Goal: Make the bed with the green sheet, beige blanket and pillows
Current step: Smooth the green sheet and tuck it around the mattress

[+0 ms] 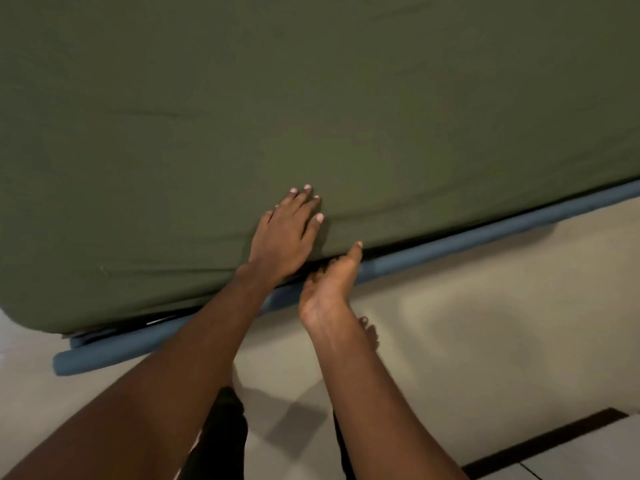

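The green sheet (311, 98) covers the mattress and fills most of the view, pulled fairly smooth with a few creases. My left hand (287, 233) lies flat with straight fingers on the sheet near the mattress's near edge. My right hand (329, 282) is at the lower edge of the mattress, palm turned up, its fingers tucked under the mattress and hidden, the thumb pointing up against the sheet. No blanket or pillow is in view.
A blue padded bed frame (485, 233) runs under the mattress along its near side, its corner at lower left. Pale tiled floor (467, 323) lies in front of the bed. A dark strip (547, 441) crosses the floor at lower right.
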